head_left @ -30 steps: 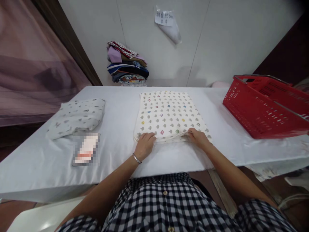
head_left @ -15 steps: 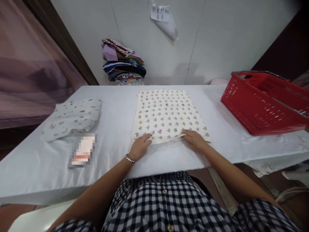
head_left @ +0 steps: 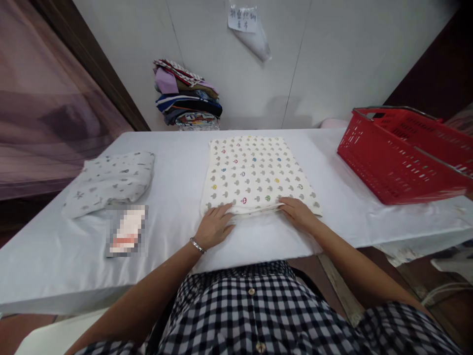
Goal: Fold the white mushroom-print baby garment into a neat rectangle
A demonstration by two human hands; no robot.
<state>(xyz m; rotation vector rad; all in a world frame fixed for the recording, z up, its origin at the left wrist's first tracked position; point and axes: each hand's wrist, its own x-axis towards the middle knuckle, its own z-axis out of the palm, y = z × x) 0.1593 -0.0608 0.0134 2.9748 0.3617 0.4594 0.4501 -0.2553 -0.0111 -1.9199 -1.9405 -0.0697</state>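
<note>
Probably steadying mushroom-print cloth [head_left: 258, 170] at its near edge with left hand [head_left: 213, 228] unclenched and, apart, right hand [head_left: 298, 213] of unclear grip.

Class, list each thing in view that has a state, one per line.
Cream mushroom-print cloth: folded, flat, near edge touched by left hand and right hand.
White grey-patterned cloth: folded, rumpled.
Red perforated plastic basket: upright.
Multicoloured fabric stack: folded, piled.
White satiny tablecloth: spread.
White handwritten paper sign: hung up.
Blurred oblong item: lying flat.
</note>
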